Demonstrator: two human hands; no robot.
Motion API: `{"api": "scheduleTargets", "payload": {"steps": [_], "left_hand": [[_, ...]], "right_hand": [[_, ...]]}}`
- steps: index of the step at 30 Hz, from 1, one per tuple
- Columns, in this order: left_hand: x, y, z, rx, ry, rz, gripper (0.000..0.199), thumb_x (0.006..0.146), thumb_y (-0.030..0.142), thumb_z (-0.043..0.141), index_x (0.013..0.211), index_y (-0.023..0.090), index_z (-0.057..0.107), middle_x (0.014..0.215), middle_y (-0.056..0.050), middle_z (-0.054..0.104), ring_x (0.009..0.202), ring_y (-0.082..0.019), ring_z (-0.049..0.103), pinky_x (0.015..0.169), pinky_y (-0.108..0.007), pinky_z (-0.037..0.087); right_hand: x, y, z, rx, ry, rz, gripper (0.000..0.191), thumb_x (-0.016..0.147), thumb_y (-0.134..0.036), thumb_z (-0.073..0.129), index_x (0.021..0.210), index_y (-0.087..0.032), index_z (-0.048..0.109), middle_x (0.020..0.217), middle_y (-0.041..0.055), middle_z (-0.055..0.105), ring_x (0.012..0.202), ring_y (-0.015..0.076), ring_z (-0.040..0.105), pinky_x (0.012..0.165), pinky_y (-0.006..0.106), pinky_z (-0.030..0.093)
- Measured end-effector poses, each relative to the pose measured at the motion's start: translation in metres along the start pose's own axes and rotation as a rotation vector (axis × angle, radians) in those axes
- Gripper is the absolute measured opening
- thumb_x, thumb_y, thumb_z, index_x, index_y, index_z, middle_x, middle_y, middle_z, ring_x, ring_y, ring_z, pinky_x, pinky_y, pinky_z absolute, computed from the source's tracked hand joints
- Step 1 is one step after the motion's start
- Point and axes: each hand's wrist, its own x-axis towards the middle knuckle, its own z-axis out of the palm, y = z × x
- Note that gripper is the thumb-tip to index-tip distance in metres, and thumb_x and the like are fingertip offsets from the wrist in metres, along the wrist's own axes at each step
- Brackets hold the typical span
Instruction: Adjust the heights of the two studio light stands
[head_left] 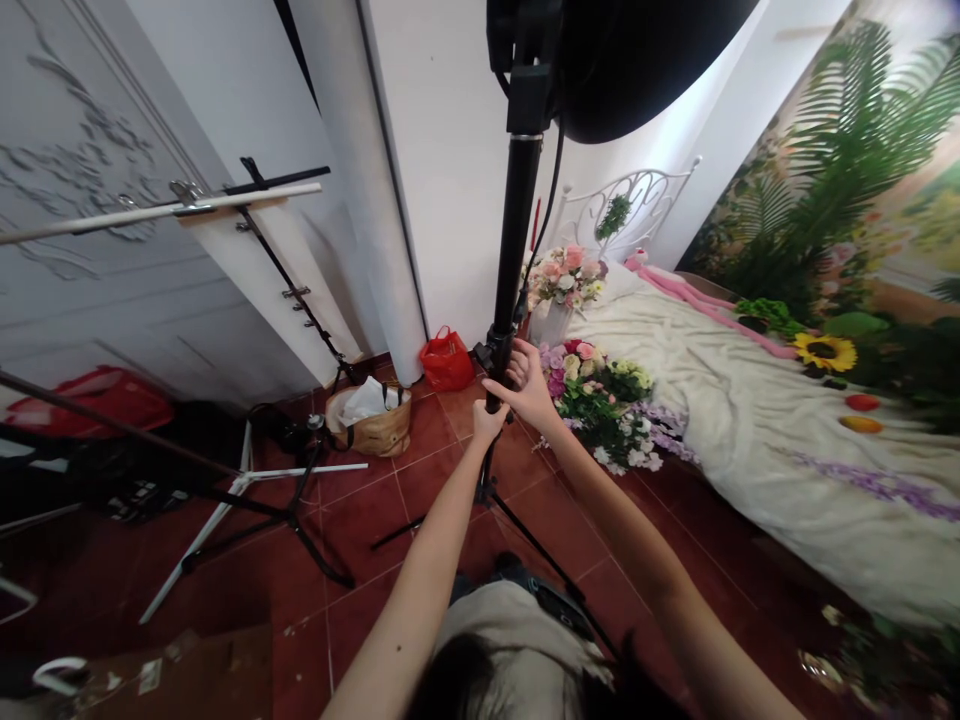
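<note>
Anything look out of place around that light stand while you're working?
A loose bunch of flowers lies on the tile floor beside the black light stand, not in the white vase or on the bed. It looks dropped or set down.

1. A stand [512,250] rises from the floor at centre.
2. To its right, a bouquet [600,410] lies beside the bed [750,440], apparently on the floor.
3. Behind the bouquet, a vase [550,322] stands near the wall.
4. A sunflower [825,352] lies along the bed's far side.
5. Left of the stand, a bag [446,360] sits against the wall, with a basket [369,430] further left.
6. A tripod [247,500] stands left of the basket, before a door [90,200].
</note>
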Motion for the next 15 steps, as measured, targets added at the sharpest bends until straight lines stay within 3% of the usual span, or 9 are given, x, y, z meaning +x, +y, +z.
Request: {"api": "scheduleTargets", "payload": {"steps": [5,9,12,15], "left_hand": [[0.003,0.001,0.0,0.014,-0.014,0.001,0.028,0.055,0.023,0.065,0.041,0.016,0.042,0.044,0.001,0.047,0.045,-0.007,0.038,0.044,-0.02,0.029],[-0.002,0.008,-0.001,0.087,0.037,-0.008,0.027,0.06,0.027,0.064,0.043,0.016,0.046,0.044,0.0,0.048,0.046,-0.01,0.043,0.047,-0.022,0.033],[-0.01,0.01,-0.006,0.142,0.039,0.056,0.019,0.064,0.031,0.065,0.057,0.015,0.056,0.056,-0.001,0.056,0.054,-0.012,0.051,0.055,-0.023,0.039],[-0.018,0.004,-0.014,0.126,0.008,0.117,0.027,0.062,0.033,0.071,0.081,0.017,0.06,0.073,-0.001,0.062,0.068,-0.013,0.057,0.067,-0.024,0.044]], "right_hand": [[0.028,-0.008,0.029,-0.196,0.166,-0.017,0.058,0.066,-0.042,0.072,0.111,-0.018,0.044,0.096,0.006,0.06,0.088,0.0189,0.059,0.082,0.034,0.05],[0.037,-0.001,0.02,-0.196,0.043,-0.094,0.049,0.066,-0.039,0.069,0.104,-0.018,0.045,0.084,0.0018,0.059,0.075,0.0154,0.058,0.074,0.031,0.05],[0.04,-0.005,0.013,-0.157,-0.078,-0.125,0.048,0.068,-0.039,0.067,0.105,-0.018,0.044,0.082,0.001,0.059,0.072,0.0141,0.057,0.073,0.03,0.05],[0.044,-0.019,0.015,-0.181,-0.03,-0.122,0.05,0.069,-0.041,0.068,0.107,-0.018,0.044,0.083,0.0011,0.059,0.072,0.0142,0.057,0.072,0.03,0.05]]}}
